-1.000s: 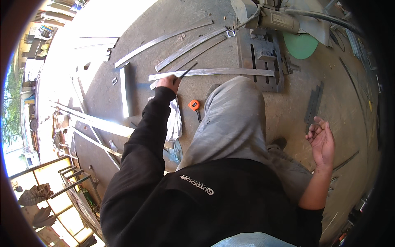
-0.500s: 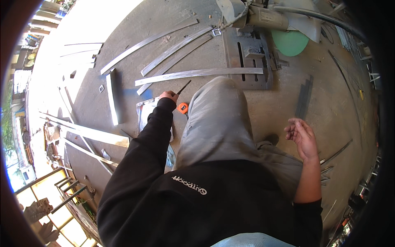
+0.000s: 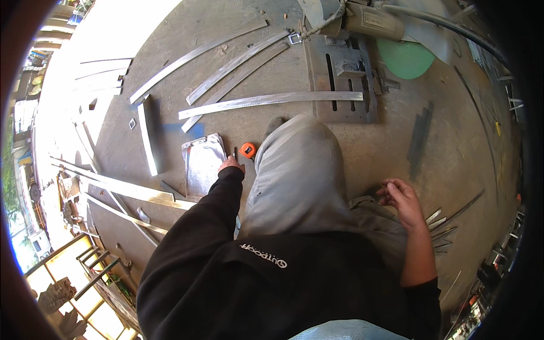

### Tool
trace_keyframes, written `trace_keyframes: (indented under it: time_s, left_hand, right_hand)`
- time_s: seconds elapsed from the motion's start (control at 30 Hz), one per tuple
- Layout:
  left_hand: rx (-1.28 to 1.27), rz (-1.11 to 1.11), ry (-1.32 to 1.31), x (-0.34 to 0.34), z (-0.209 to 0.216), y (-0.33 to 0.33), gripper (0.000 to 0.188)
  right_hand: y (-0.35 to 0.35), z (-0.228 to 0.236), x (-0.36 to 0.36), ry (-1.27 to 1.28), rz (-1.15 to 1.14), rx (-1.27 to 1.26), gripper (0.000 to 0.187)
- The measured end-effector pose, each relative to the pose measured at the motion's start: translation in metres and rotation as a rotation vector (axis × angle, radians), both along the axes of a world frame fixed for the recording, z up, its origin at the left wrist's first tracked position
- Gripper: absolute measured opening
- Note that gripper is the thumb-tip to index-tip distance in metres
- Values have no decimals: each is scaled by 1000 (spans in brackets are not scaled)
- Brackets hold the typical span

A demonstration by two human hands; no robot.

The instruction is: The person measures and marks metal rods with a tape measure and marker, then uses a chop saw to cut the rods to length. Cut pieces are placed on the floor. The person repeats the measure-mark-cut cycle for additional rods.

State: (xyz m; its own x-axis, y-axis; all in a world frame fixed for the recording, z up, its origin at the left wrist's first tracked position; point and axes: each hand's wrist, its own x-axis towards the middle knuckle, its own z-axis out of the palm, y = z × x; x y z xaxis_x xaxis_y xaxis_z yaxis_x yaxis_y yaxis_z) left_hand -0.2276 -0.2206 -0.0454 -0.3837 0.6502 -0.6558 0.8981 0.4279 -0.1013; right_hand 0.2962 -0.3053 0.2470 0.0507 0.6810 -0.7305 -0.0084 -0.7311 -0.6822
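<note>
The left hand (image 3: 231, 163) grips a pen (image 3: 234, 152), tape measure (image 3: 247, 150) just right; the right hand (image 3: 401, 199) is half-curled.

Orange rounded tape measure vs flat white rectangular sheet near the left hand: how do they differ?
The orange rounded tape measure is small and compact; the flat white rectangular sheet spreads wider. The tape measure lies to the right of the left hand, the sheet to its left. Both lie on the grey floor.
</note>
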Motion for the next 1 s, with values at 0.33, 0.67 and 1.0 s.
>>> trace_keyframes:
  time_s: [0.33, 0.67, 1.0]
  left_hand:
    - [-78, -81, -30, 48, -30, 76, 49]
    - [102, -21, -115, 55, 7, 94, 63]
    - [866, -605, -1189, 151, 231, 176, 60]
  right_hand:
    - [10, -22, -7, 31, 25, -21, 31]
    - [22, -24, -21, -2, 111, -73, 32]
    - [116, -20, -108, 269, 30, 213, 50]
